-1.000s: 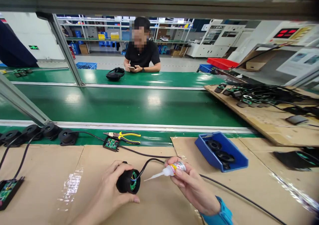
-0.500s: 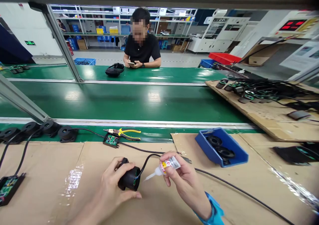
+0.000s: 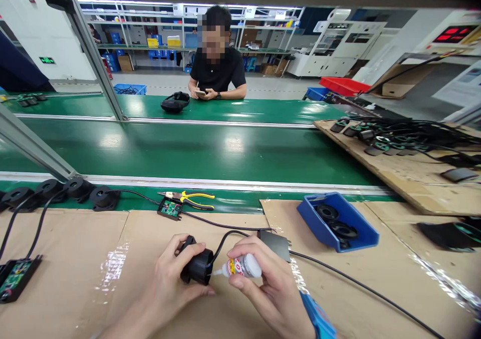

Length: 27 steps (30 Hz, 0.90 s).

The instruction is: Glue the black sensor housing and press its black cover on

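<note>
Two hands are at work low in the middle, over the brown cardboard (image 3: 93, 289). The left hand (image 3: 169, 276) is curled round a black round part (image 3: 196, 268), thumb below and fingers on top. The part is short and fat like a little drum, dark all over, and its open end faces right. A thin black cable (image 3: 221, 237) loops up out of that end. The right hand (image 3: 265, 289) is closed on a small glue bottle (image 3: 242, 267), white with a red and yellow label. The bottle lies on its side, and its thin white tip touches the part's open end. A blue bin (image 3: 361, 234) sits off to the right.
</note>
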### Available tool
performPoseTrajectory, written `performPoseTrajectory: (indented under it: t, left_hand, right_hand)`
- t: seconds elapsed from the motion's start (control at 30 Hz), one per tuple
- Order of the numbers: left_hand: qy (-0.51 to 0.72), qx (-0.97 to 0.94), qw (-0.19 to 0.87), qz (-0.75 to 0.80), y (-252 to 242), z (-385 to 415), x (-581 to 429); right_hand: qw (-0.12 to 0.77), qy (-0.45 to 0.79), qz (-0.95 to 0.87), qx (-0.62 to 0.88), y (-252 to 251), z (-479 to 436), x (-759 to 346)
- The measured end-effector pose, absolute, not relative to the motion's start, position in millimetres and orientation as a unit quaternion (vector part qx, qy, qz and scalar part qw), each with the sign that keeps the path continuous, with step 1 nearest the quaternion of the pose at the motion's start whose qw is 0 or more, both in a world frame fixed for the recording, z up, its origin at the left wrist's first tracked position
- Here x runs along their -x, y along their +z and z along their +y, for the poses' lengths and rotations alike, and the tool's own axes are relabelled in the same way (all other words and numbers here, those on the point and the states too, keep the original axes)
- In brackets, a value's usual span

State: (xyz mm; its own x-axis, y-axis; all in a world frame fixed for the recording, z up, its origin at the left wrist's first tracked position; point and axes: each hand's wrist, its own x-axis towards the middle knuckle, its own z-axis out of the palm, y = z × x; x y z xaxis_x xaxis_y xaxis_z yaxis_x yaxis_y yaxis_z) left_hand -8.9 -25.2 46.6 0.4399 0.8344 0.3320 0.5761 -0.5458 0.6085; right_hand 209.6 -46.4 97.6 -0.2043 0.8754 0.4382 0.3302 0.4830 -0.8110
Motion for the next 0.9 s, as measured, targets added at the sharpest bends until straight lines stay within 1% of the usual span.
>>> performPoseTrajectory:
  t: [0.23,0.43,0.9]
  left_hand:
    - [0.308,-0.826,0.213,0.421,48.4,-26.1,9.2]
    - [0.296,-0.822,0.224,0.431,42.5,-27.1,10.7]
    - [0.293,-0.82,0.23,0.435,46.2,-28.8,9.7]
  right_hand:
    - [0.458,0.305,-0.719,0.424,97.2,-47.3,-210.5]
    - [0.456,0.299,-0.723,0.425,98.5,-45.4,-207.8]
    - [0.454,0.306,-0.724,0.42,97.9,-48.6,-205.0]
